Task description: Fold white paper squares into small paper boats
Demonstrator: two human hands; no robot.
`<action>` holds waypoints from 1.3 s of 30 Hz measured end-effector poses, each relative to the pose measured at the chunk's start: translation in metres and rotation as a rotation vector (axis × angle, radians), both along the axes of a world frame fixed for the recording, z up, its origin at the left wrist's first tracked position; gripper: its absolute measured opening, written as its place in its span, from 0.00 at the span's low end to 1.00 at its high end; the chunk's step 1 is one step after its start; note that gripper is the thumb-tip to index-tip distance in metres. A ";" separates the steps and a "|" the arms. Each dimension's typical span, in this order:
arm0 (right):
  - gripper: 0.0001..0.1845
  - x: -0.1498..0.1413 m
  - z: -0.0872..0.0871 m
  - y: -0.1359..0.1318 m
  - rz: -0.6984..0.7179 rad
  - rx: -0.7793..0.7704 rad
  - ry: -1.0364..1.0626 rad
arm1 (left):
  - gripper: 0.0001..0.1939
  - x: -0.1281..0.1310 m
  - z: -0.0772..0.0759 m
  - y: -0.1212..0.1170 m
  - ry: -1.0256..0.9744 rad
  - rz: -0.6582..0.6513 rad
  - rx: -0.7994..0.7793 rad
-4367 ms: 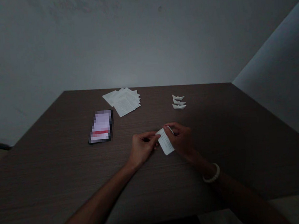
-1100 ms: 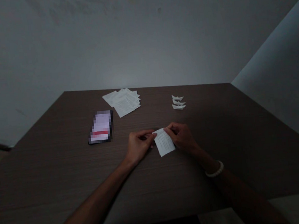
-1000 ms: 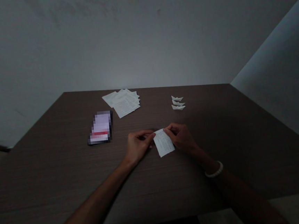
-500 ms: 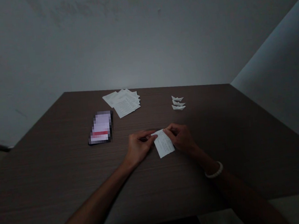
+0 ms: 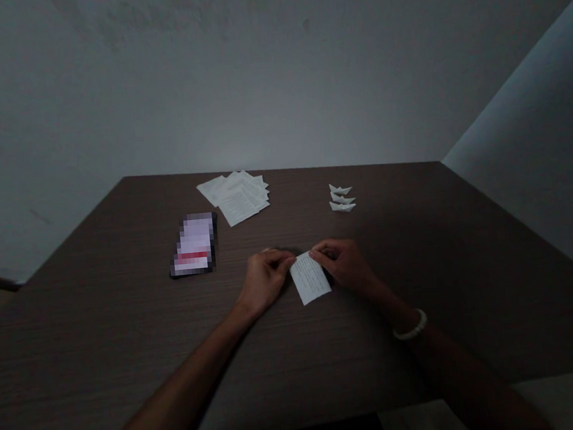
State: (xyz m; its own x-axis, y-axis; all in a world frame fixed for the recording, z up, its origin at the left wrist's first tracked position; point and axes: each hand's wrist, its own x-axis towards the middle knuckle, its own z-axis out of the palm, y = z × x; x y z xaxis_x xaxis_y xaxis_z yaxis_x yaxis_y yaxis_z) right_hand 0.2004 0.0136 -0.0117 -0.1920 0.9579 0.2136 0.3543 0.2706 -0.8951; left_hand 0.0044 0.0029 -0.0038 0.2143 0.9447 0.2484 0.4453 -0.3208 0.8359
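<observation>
A small sheet of printed paper [image 5: 311,280] is held between my two hands, just above or on the table. My left hand [image 5: 268,275] pinches its upper left corner between thumb and fingers. At the upper right corner, my right hand [image 5: 343,261] grips the sheet with thumb and index finger, and a pale bracelet circles that wrist. Lines of print cover the side facing me. Beyond my right hand, three folded paper boats [image 5: 342,198] sit close together in a column.
A fanned pile of printed sheets [image 5: 242,197] lies toward the back of the dark wooden table [image 5: 124,309]. Left of my hands rests a phone [image 5: 193,244] with its screen lit and blurred out. A pale wall [image 5: 274,75] rises behind the table's far edge.
The paper has shifted slightly left and down. My left fingers have drawn in to a pinch at its corner, and my right fingertips have moved slightly left along the top edge.
</observation>
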 end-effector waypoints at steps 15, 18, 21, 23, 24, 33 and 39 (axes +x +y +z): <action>0.04 0.004 -0.001 -0.001 0.039 0.219 -0.496 | 0.05 -0.010 -0.007 0.011 0.387 -0.062 0.191; 0.04 0.003 -0.001 -0.002 0.035 0.208 -0.511 | 0.04 -0.012 -0.010 0.014 0.394 -0.079 0.205; 0.03 0.003 -0.001 -0.002 0.034 0.204 -0.512 | 0.02 -0.014 -0.014 0.016 0.367 -0.075 0.223; 0.03 0.003 -0.001 -0.003 0.029 0.204 -0.507 | 0.03 -0.015 -0.016 0.016 0.369 -0.077 0.249; 0.03 0.003 -0.001 -0.003 0.027 0.204 -0.505 | 0.03 -0.016 -0.017 0.015 0.382 -0.088 0.266; 0.07 0.004 -0.006 -0.002 0.003 0.231 -0.504 | 0.11 -0.026 0.002 0.009 0.633 -0.267 0.334; 0.08 0.008 -0.006 -0.002 0.051 0.281 -0.606 | 0.14 -0.025 0.009 0.005 0.711 -0.270 0.350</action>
